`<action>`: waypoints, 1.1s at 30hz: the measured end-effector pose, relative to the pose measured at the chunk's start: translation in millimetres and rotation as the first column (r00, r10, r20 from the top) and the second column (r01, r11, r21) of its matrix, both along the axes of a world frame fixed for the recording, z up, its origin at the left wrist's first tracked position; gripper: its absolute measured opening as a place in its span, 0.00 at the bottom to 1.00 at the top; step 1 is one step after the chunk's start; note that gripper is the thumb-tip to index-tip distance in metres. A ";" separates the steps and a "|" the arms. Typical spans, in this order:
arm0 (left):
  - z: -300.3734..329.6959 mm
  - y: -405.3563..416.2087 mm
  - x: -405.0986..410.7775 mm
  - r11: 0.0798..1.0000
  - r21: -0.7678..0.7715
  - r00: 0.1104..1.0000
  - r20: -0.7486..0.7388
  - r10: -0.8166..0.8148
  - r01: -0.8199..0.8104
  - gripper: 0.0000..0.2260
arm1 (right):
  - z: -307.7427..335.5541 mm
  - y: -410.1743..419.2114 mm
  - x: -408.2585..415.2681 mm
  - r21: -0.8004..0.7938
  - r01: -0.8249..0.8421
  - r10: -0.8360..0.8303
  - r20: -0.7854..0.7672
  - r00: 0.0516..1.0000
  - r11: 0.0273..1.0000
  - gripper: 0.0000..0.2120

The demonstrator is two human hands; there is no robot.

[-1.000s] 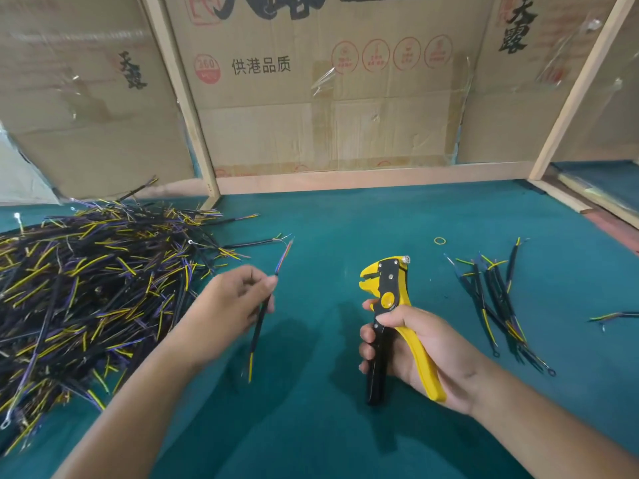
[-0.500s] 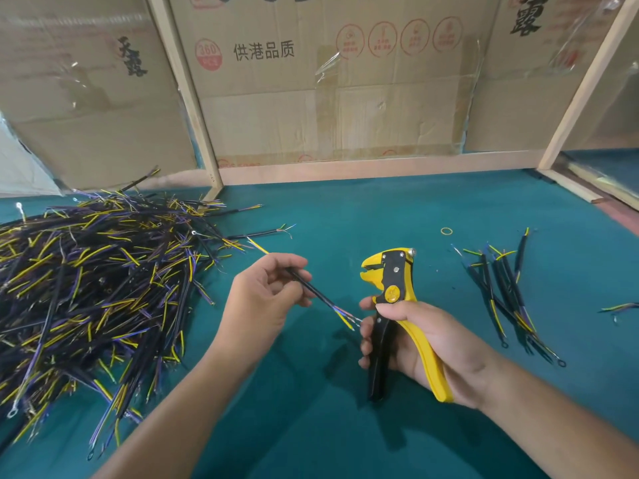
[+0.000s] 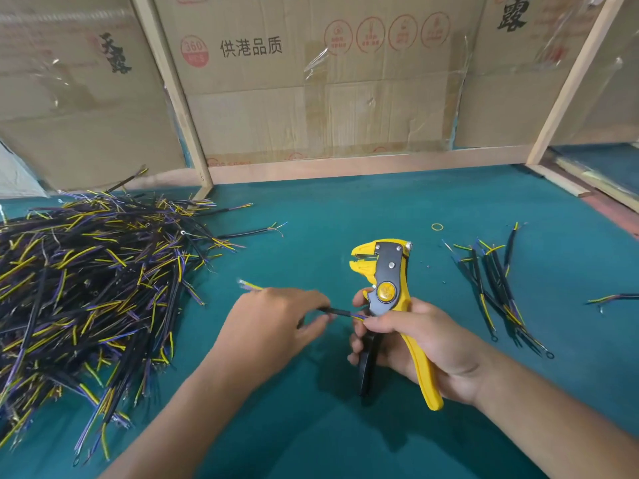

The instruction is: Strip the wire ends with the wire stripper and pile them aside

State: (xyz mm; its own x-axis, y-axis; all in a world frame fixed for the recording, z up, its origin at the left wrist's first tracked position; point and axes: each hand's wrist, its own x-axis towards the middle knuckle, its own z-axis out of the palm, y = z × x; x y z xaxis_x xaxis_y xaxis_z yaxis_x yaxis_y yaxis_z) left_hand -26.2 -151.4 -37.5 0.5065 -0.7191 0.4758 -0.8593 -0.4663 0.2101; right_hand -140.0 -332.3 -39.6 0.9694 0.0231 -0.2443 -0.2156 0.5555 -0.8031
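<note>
One wire, one stripper, two piles.
Left hand pinches the wire; right hand grips the stripper, fingers curled.

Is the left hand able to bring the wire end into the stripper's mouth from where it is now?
Probably yes. The left hand pinches the wire, whose end lies by the right hand, below the wire stripper. Nothing blocks the way up to its mouth.
</note>
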 end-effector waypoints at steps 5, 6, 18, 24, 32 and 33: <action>0.3 -2.4 -1.8 0.965 -0.069 0.965 -0.060 -0.256 0.252 0.08 | 3.9 -0.8 -1.1 -0.069 -0.046 0.049 0.042 0.998 0.997 0.12; 0.3 -0.7 0.0 0.958 -0.125 0.948 -0.161 -0.275 0.257 0.06 | 4.0 -1.4 -0.9 -0.084 -0.048 0.052 0.052 0.997 0.995 0.13; 6.1 7.8 6.6 0.930 -0.353 0.833 -0.479 -0.277 0.106 0.07 | 5.0 -9.1 1.3 -0.051 0.109 -0.103 0.110 0.989 0.993 0.11; 9.2 12.5 9.2 0.892 -0.434 0.653 -0.642 -0.402 0.122 0.10 | 4.4 -6.4 -0.5 -0.056 0.002 0.005 0.119 0.993 0.998 0.14; 11.8 15.2 7.9 0.906 -0.399 0.559 -0.723 -0.406 0.142 0.07 | 9.6 -7.2 -3.8 -0.090 -0.047 0.056 0.095 0.994 0.995 0.13; 11.8 15.7 7.9 0.911 -0.387 0.566 -0.723 -0.396 0.144 0.06 | 10.8 -8.3 -4.5 -0.085 -0.056 0.064 0.102 0.993 0.995 0.13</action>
